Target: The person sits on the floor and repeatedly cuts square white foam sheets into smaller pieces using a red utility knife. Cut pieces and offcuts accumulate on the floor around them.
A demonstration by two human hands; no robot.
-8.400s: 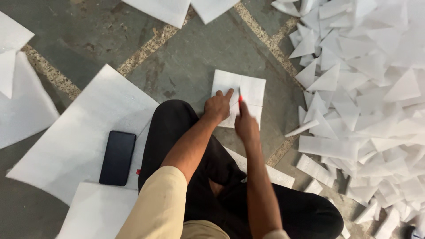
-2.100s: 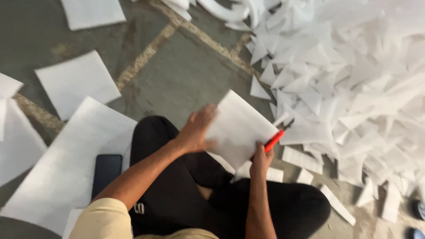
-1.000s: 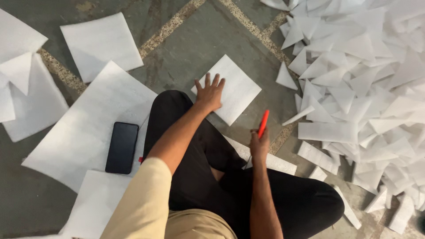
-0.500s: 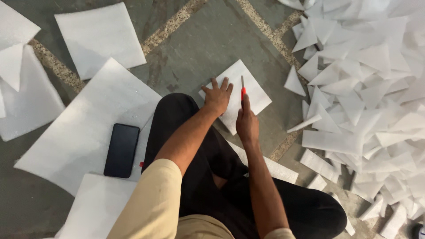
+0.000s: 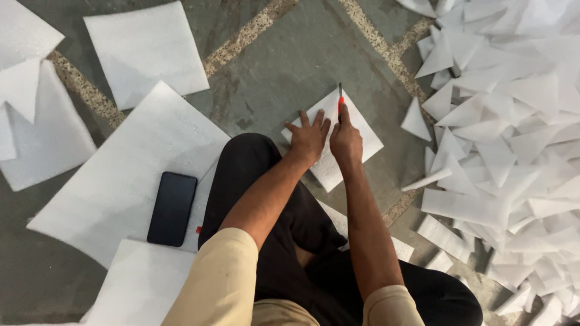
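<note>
Your left hand [image 5: 309, 140] lies flat, fingers spread. Your right hand [image 5: 345, 140] sits just beside it, fisted, forearms converging.

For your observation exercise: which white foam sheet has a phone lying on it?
The large white foam sheet left of the knee; only it carries the black phone.

I see a grey-green stone floor [image 5: 290, 60] crossed by speckled tan inlay strips [image 5: 241, 36] running diagonally. Large white foam sheets [image 5: 130, 169] lie on the left, a black smartphone [image 5: 172, 208] resting on one. A heap of white cut foam triangles [image 5: 513, 121] fills the right. Light is soft and even.
</note>
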